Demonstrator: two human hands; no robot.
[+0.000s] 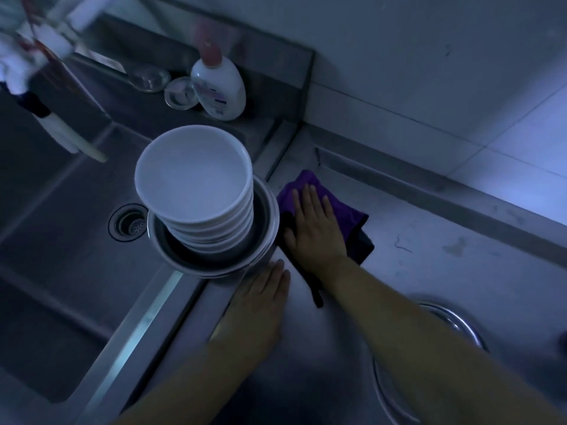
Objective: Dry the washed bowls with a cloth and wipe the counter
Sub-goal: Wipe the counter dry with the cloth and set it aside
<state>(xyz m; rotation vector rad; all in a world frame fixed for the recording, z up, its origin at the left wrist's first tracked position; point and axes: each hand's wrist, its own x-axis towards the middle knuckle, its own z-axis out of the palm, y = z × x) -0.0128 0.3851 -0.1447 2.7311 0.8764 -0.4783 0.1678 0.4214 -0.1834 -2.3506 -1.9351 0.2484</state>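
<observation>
— Purple cloth [334, 207], flat under the right hand [316, 228]: fingers straight and together, the palm pressing it down on the steel counter [429, 271]. Nothing is clenched; the hand lies spread on top of the fabric.

— So which step is this?

— The wiping, I judge. The white bowls [196, 185] already stand nested in a tall stack inside a metal basin [214, 262], so the drying looks finished, or close to it.

— And the other hand?

— The left hand [260, 296] rests flat on the counter near its left edge, fingers straight and holding nothing, fingertips just short of the basin's rim. I cannot tell whether they touch it.

— Where does the cloth lie on the counter?

— Toward the far left corner, just beside the basin, with the raised back ledge beyond it. A dark fold trails from under the wrist toward the near side.

— And the bowls?

— Just left of the cloth hand, at the counter's left edge where it meets the sink [61, 240]; the basin seems to overhang that edge a little.

— What does the next move call for?

— Sliding the cloth rightward under steady pressure, over the marks and the small dark thread [402, 245] out in the middle. The risk, I'd say, is nudging the basin, since that stack stands high at the edge.
</observation>
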